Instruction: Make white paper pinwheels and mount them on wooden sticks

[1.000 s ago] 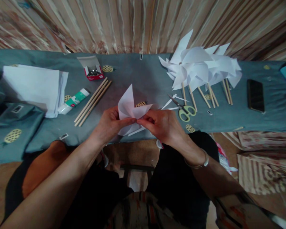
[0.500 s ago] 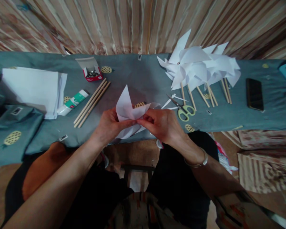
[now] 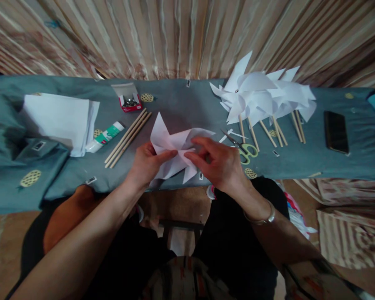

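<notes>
A white paper pinwheel (image 3: 171, 139) with folded blades is held up over the near edge of the table. My left hand (image 3: 150, 160) grips it from the left, the thumb pressing near its centre and the other fingers hidden behind the paper. At its right side is my right hand (image 3: 217, 160), half curled, thumb and forefinger apart close to the centre. Whether those fingertips touch the paper I cannot tell. No stick or pin shows on this pinwheel.
Left on the cloth-covered table (image 3: 175, 93) are paper sheets (image 3: 59, 121), a glue tube (image 3: 105, 136), wooden sticks (image 3: 128, 139) and a red box of metal pins (image 3: 130, 103). Rightward lie green-handled scissors (image 3: 248, 152), paper strips (image 3: 234, 132), stick-mounted pinwheels (image 3: 262, 89) and a phone (image 3: 336, 131).
My right thumb and forefinger have parted and drawn back from the pinwheel's centre. The left thumb stays pressed there, and more of the pinwheel's face shows. The whole view has shifted slightly.
</notes>
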A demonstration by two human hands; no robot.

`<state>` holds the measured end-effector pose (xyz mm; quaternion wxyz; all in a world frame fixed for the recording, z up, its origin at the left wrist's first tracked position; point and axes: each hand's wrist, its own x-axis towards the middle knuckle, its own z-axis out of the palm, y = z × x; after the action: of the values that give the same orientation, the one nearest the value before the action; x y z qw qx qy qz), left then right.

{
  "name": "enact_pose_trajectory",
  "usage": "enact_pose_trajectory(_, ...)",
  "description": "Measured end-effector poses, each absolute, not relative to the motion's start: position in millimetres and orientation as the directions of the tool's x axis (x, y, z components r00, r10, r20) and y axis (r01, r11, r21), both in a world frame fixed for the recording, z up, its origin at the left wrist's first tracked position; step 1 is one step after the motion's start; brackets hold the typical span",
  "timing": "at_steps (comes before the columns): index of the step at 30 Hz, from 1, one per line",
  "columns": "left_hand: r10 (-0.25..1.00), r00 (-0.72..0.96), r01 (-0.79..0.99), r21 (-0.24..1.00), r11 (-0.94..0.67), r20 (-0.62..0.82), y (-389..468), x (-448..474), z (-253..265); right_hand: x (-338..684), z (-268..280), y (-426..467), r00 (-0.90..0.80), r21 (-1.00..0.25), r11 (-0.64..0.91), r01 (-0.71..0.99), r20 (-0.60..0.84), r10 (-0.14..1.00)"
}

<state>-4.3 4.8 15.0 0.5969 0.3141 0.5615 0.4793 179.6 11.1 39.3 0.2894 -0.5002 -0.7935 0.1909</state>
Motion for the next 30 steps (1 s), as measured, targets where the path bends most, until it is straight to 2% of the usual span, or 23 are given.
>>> enact_pose_trajectory(2, 0.903, -0.104, -0.281, 0.883, 0.376, -0.417, 7, -6, 17, 184, 41, 13, -0.238, -0.642, 0.434, 0.632, 0.372, 0.897)
enact_pose_trajectory(5, 0.868, -0.112, -0.35, 0.837, 0.421, -0.484, 9, -9, 20, 191, 41, 19, -0.103, -0.743, 0.378, 0.552, 0.389, 0.915)
enact_pose_trajectory(9, 0.857, -0.111, -0.402, 0.811, 0.425, -0.504, 10, -11, 24, 197, 34, 28, -0.022, -0.867, 0.252, 0.43, 0.269, 0.963)
enact_pose_trajectory(16, 0.875, -0.134, -0.419, 0.827, 0.376, -0.465, 11, -11, 25, 190, 25, 27, -0.12, -0.968, 0.093, 0.234, 0.066, 0.991)
enact_pose_trajectory(21, 0.902, -0.127, -0.354, 0.869, 0.346, -0.412, 6, -7, 28, 182, 30, 27, -0.268, -0.987, -0.159, 0.038, -0.163, 0.949)
enact_pose_trajectory(25, 0.929, -0.098, -0.329, 0.892, 0.309, -0.358, 2, -2, 32, 169, 31, 23, -0.381, -0.906, -0.388, -0.168, -0.303, 0.873)
enact_pose_trajectory(27, 0.938, -0.102, -0.319, 0.904, 0.285, -0.332, 2, 0, 32, 162, 29, 22, -0.359, -0.87, -0.424, -0.251, -0.323, 0.876)
enact_pose_trajectory(30, 0.952, -0.118, -0.295, 0.926, 0.237, -0.282, 3, 2, 28, 156, 26, 22, -0.277, -0.868, -0.379, -0.319, -0.298, 0.914)
